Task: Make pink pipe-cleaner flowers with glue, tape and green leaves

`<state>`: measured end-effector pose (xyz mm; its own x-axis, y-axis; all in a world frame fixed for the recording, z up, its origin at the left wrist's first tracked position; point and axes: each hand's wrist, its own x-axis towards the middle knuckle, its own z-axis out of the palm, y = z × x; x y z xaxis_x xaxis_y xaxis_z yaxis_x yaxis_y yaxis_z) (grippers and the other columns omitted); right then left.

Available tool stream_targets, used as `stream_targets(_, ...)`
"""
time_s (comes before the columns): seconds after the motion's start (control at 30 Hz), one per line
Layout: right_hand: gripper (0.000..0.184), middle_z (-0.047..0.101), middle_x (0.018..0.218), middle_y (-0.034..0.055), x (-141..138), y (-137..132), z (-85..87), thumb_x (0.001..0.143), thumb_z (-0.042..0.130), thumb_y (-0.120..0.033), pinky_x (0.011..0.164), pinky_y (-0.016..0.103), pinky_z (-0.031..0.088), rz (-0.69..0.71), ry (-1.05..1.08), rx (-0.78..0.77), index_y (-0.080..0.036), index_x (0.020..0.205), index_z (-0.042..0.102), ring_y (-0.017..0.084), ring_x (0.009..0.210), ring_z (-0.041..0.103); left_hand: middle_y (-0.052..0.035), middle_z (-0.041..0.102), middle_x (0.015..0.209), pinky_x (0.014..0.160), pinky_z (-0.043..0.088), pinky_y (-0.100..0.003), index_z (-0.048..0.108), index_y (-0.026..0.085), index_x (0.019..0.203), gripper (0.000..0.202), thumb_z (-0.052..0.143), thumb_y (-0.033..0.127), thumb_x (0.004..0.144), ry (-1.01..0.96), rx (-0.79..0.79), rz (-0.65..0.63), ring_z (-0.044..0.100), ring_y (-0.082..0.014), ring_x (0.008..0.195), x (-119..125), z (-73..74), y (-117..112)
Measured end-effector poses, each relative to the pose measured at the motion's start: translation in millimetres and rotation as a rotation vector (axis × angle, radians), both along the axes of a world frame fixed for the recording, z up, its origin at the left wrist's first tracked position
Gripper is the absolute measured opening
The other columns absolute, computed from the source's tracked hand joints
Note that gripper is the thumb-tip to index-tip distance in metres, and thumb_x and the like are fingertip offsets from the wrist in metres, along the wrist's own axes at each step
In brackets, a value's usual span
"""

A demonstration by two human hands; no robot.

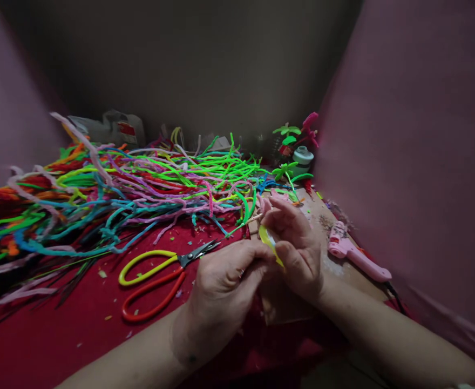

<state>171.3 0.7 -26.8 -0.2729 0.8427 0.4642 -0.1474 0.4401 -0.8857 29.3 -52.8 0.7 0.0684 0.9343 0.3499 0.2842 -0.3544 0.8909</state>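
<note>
My right hand (296, 246) is curled around what looks like a small roll of yellow tape (267, 241), with a whitish inner side showing. Against its lower edge, my left hand (233, 283) is closed in a pinch; its fingertips hide what they grip. Just beyond the fingers lies a thin green stem (241, 226) with a pale pinkish end. Scissors (183, 259) with one yellow and one red handle rest, blades apart, to the left of my left hand. Cardboard (282, 305) lies under both hands.
A large heap of colourful pipe cleaners (140, 183) spreads across the back and left of the red cloth (87, 324). At right, a pink glue gun (357, 254) lies on the cardboard. Behind stand a pale bottle (303, 155) and green fuzzy flowers (286, 131). Pink fabric (415, 135) hangs at the sides.
</note>
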Motion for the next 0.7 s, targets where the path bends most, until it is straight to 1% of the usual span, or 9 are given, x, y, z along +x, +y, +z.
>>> stream_targets(0.07, 0.051, 0.051, 0.092, 0.0045, -3.2, 2.4, 3.9, 0.077, 0.058, -0.048, 0.075, 0.035, 0.044, 0.030, 0.147, -0.041, -0.027, 0.122, 0.049, 0.019, 0.082, 0.051, 0.0008, 0.067, 0.075, 0.067, 0.050, -0.023, 0.067, 0.021, 0.081, 0.008, 0.060, 0.023, 0.078, -0.023, -0.014, 0.043, 0.061, -0.0124, 0.067, -4.9, 4.7, 5.5)
stream_targets(0.13, 0.049, 0.051, 0.087, 0.0038, -5.8, 5.4, 6.5, 0.076, 0.056, -0.048, 0.061, 0.030, 0.045, 0.126, 0.234, -0.154, -0.026, 0.118, 0.050, 0.016, 0.072, 0.052, -0.0008, 0.065, 0.086, 0.072, 0.049, -0.024, 0.066, 0.023, 0.097, 0.020, 0.061, 0.023, 0.077, -0.039, -0.005, 0.092, 0.060, -0.0136, 0.076, -10.9, 8.6, 13.8)
stream_targets(0.2, 0.048, 0.052, 0.083, 0.0031, -7.7, 7.9, 7.4, 0.075, 0.054, -0.048, 0.052, 0.028, 0.044, 0.251, 0.265, -0.288, -0.025, 0.117, 0.049, 0.015, 0.064, 0.051, -0.0014, 0.062, 0.092, 0.077, 0.048, -0.026, 0.064, 0.025, 0.106, 0.033, 0.064, 0.019, 0.074, 0.028, 0.023, 0.053, 0.057, -0.0143, 0.083, -15.5, 9.6, 22.1)
stream_targets(0.27, 0.045, 0.054, 0.079, 0.0029, -8.9, 9.3, 7.2, 0.076, 0.051, -0.048, 0.051, 0.028, 0.043, 0.330, 0.283, -0.391, -0.024, 0.113, 0.051, 0.014, 0.060, 0.051, -0.0016, 0.059, 0.091, 0.080, 0.046, -0.027, 0.068, 0.025, 0.097, 0.026, 0.064, 0.016, 0.073, 0.129, 0.044, -0.023, 0.055, -0.0145, 0.086, -17.8, 8.2, 27.5)
stream_targets(0.37, 0.038, 0.058, 0.077, 0.0034, -9.0, 11.0, 6.4, 0.077, 0.052, -0.047, 0.055, 0.027, 0.043, 0.311, 0.278, -0.459, -0.021, 0.103, 0.058, 0.015, 0.062, 0.053, -0.0028, 0.058, 0.090, 0.083, 0.045, -0.029, 0.069, 0.022, 0.078, 0.010, 0.061, 0.017, 0.076, 0.213, 0.089, -0.041, 0.055, -0.0158, 0.090, -19.6, 5.8, 30.1)
stream_targets(0.43, 0.031, 0.060, 0.077, 0.0034, -7.5, 13.1, 6.7, 0.078, 0.055, -0.045, 0.059, 0.026, 0.043, 0.247, 0.244, -0.445, -0.020, 0.094, 0.064, 0.015, 0.066, 0.055, -0.0031, 0.062, 0.091, 0.086, 0.043, -0.031, 0.068, 0.021, 0.074, 0.008, 0.061, 0.019, 0.076, 0.254, 0.153, 0.004, 0.055, -0.0172, 0.093, -22.7, 6.0, 30.2)
stream_targets(0.53, 0.024, 0.062, 0.078, 0.0037, -3.2, 16.8, 9.3, 0.079, 0.056, -0.040, 0.067, 0.029, 0.043, 0.134, 0.154, -0.330, -0.020, 0.080, 0.069, 0.016, 0.073, 0.056, -0.0021, 0.066, 0.086, 0.084, 0.042, -0.032, 0.065, 0.021, 0.072, 0.009, 0.059, 0.018, 0.077, 0.377, 0.246, 0.026, 0.057, -0.0174, 0.087, -30.1, 7.6, 30.9)
stream_targets(0.6, 0.021, 0.063, 0.079, 0.0036, 0.3, 17.8, 11.7, 0.079, 0.056, -0.036, 0.074, 0.032, 0.043, 0.128, 0.063, -0.271, -0.020, 0.078, 0.070, 0.018, 0.077, 0.056, -0.0022, 0.067, 0.081, 0.078, 0.043, -0.030, 0.065, 0.020, 0.073, 0.009, 0.057, 0.018, 0.078, 0.458, 0.271, 0.022, 0.057, -0.0169, 0.081, -34.2, 7.3, 31.7)
stream_targets(0.7, 0.017, 0.065, 0.080, 0.0023, 3.8, 15.8, 14.9, 0.077, 0.060, -0.033, 0.078, 0.034, 0.041, 0.135, -0.140, -0.225, -0.021, 0.083, 0.071, 0.018, 0.080, 0.057, -0.0033, 0.066, 0.076, 0.068, 0.043, -0.026, 0.064, 0.018, 0.075, 0.010, 0.056, 0.018, 0.079, 0.540, 0.257, 0.031, 0.058, -0.0159, 0.074, -36.1, 3.5, 32.2)
